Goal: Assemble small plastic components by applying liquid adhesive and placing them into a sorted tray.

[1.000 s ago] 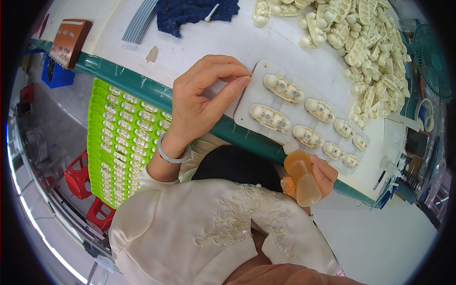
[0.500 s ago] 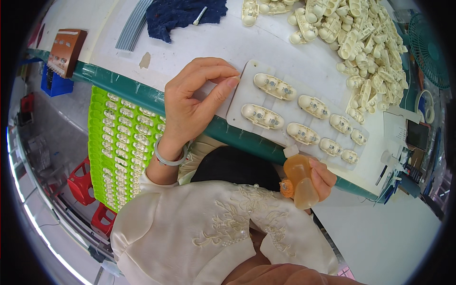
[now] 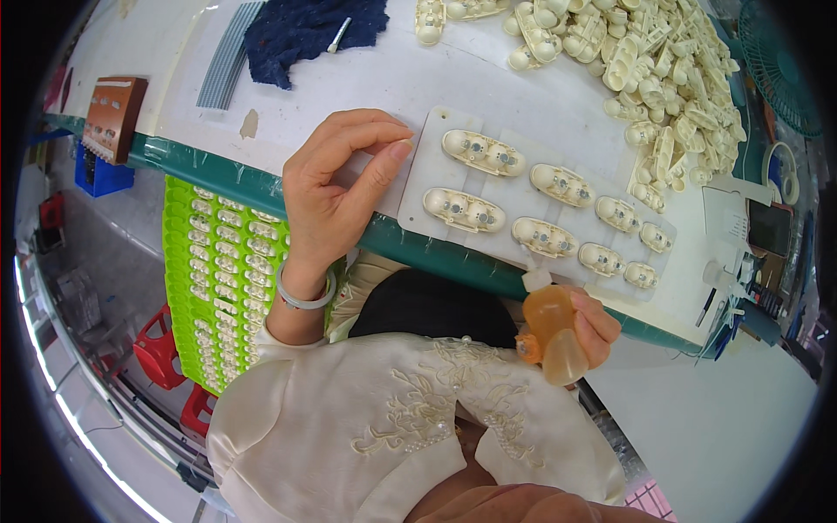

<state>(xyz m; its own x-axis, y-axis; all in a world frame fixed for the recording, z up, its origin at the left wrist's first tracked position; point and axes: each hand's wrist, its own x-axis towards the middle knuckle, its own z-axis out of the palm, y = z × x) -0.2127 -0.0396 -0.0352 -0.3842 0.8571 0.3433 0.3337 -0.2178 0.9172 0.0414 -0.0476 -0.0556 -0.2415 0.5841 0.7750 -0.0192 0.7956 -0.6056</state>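
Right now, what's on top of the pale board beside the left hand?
Eight cream-coloured parts lie on the pale board in two rows of four, spaced apart. The patch of board directly beneath each part is covered, so I can't see what is there.

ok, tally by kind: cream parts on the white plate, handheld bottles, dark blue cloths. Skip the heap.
Cream parts on the white plate: 8
Amber bottle in the right hand: 1
Dark blue cloth: 1
Total: 10
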